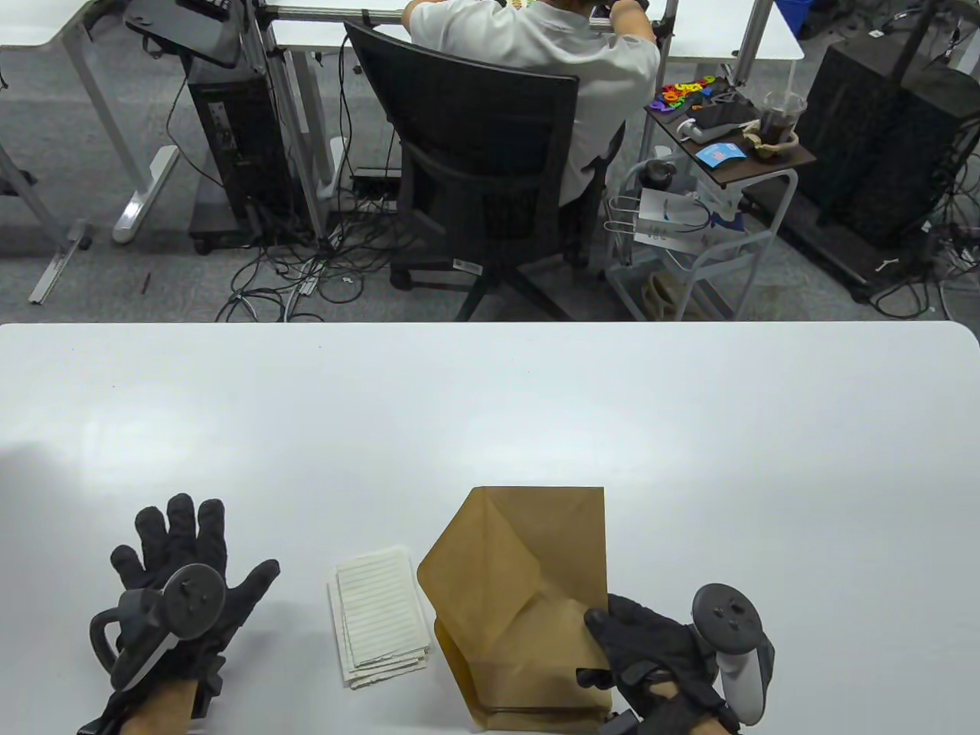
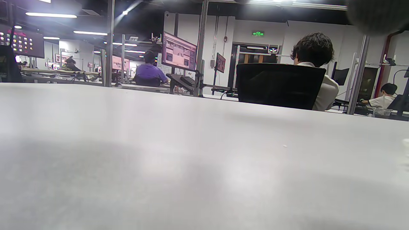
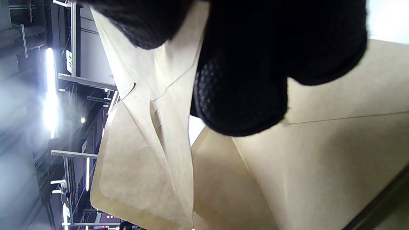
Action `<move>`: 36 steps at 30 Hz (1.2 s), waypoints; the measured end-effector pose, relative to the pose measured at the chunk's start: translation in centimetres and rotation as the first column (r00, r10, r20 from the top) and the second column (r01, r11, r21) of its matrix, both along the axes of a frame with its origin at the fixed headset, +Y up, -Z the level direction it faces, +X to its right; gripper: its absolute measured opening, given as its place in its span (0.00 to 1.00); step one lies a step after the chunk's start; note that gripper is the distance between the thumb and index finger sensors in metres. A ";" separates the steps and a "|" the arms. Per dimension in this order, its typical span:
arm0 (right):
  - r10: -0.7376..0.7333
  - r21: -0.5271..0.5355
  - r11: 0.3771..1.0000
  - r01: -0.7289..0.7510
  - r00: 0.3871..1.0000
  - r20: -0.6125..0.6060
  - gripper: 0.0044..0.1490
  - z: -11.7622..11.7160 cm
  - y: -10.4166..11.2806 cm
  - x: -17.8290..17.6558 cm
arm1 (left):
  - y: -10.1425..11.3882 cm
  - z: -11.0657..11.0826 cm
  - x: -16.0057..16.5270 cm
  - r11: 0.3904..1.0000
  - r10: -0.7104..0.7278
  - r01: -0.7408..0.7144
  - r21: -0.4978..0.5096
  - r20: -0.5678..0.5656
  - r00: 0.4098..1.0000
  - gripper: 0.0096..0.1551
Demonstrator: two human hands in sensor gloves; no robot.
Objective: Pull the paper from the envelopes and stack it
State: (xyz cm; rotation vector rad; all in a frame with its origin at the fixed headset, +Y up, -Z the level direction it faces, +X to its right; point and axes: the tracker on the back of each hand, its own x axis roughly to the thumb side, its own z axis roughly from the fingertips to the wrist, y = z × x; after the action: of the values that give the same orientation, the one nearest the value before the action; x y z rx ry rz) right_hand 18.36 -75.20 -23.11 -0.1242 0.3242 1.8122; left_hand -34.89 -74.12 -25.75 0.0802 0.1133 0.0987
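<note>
Room: behind my table (image 1: 490, 398) I see an office floor with cables, a black chair (image 1: 475, 145) and a person in a light shirt (image 1: 551, 46) sitting with their back to me.
Table: white and smooth.
Envelopes: brown envelopes (image 1: 528, 605) lie in a pile near the front edge of the table. The top one has its flap open and is partly lifted.
Paper stack: a small pile of lined white paper (image 1: 380, 616) lies flat on the table, just left of the envelopes.
Right hand: my right hand (image 1: 651, 658) grips the top envelope at its right edge. In the right wrist view my black fingers (image 3: 239, 92) press on the brown paper.
Left hand: my left hand (image 1: 180, 589) is left of the paper stack, well apart from the envelopes. Its fingers are spread wide and it holds nothing.
</note>
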 end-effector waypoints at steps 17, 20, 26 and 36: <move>0.106 -0.058 0.993 -0.106 0.994 -0.005 0.31 0.1 -1.0 -0.7 | -0.3 0.3 -0.4 0.986 0.165 -0.165 0.007 -0.049 0.985 0.65; 0.183 -0.095 0.978 -0.183 0.983 -0.011 0.32 0.3 -1.2 -1.1 | -0.2 0.4 0.0 0.987 0.162 -0.162 0.008 -0.038 0.986 0.65; 0.313 -0.142 0.937 -0.318 0.948 -0.053 0.34 0.4 -1.4 -1.5 | -0.2 0.4 0.1 0.985 0.174 -0.174 0.005 -0.029 0.984 0.65; 0.478 -0.078 0.875 -0.478 0.878 -0.020 0.40 0.6 -0.2 -1.3 | -0.2 0.5 -0.1 0.982 0.190 -0.190 0.002 -0.033 0.981 0.64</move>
State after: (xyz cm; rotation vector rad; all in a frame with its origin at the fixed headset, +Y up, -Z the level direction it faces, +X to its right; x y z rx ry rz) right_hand 17.04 -75.41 -22.48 -0.2816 0.3910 2.2918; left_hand -34.95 -74.37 -25.26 0.0693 0.1540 0.2880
